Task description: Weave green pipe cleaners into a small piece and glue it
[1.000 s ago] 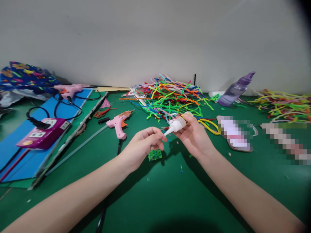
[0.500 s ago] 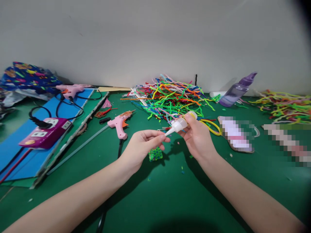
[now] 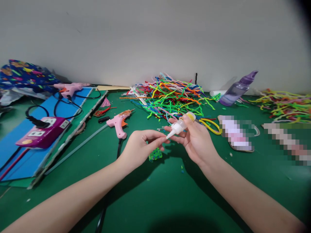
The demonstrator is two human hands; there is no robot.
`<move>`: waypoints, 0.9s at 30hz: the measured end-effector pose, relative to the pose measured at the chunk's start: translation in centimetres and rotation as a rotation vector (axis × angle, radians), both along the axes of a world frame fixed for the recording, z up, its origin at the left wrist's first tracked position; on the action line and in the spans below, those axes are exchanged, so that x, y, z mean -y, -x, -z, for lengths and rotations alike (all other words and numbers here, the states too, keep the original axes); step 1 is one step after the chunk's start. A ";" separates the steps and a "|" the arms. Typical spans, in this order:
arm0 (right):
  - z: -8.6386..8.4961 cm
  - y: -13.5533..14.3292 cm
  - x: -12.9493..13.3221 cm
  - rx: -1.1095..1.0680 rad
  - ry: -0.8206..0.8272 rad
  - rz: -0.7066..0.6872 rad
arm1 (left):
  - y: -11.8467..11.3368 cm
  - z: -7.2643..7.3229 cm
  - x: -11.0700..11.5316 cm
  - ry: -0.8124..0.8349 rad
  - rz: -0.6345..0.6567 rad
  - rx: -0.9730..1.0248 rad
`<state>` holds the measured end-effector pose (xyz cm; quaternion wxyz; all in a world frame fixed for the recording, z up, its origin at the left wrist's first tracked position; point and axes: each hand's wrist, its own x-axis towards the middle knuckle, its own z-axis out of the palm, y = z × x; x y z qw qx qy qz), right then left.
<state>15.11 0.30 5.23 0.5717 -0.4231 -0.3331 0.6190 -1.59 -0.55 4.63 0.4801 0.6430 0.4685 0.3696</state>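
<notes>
My right hand (image 3: 198, 137) is closed around a small white glue bottle (image 3: 181, 125) with a yellow band. Its thin nozzle slants down to the left, the tip touching or almost touching the fingertips of my left hand (image 3: 145, 145). The left thumb and index finger are pinched together there; whatever lies between them is too small or hidden to make out. Just below these fingers, a green patterned piece (image 3: 155, 154) with coloured specks lies on the green table (image 3: 155, 200). Yellow-handled scissors (image 3: 211, 126) rest beyond my right hand.
A heap of colourful fuzzy stems (image 3: 175, 97) lies against the wall. Left are a pink glue gun (image 3: 119, 123) with a long stick, another glue gun (image 3: 69, 89) and a purple power strip (image 3: 43, 132). Right are a purple bottle (image 3: 234, 92) and a phone (image 3: 235, 134).
The glue bottle's nozzle has tilted further down, with its tip slightly lower. My right hand's fingers have stretched out beneath the bottle. The left hand keeps its pinch.
</notes>
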 end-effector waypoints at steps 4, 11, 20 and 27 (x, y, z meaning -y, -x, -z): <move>0.1 0.2 0.1 0.003 -0.014 0.015 | 0.1 0.0 0.0 -0.015 -0.004 -0.015; 0.4 0.8 0.6 -0.007 -0.068 0.066 | 0.2 0.2 -0.2 -0.063 -0.012 -0.072; 1.0 1.2 1.0 -0.010 -0.119 0.097 | 0.3 0.4 -0.4 -0.025 0.005 -0.074; 1.2 1.5 1.2 0.043 -0.150 0.110 | 0.3 0.9 -0.8 0.216 0.008 0.087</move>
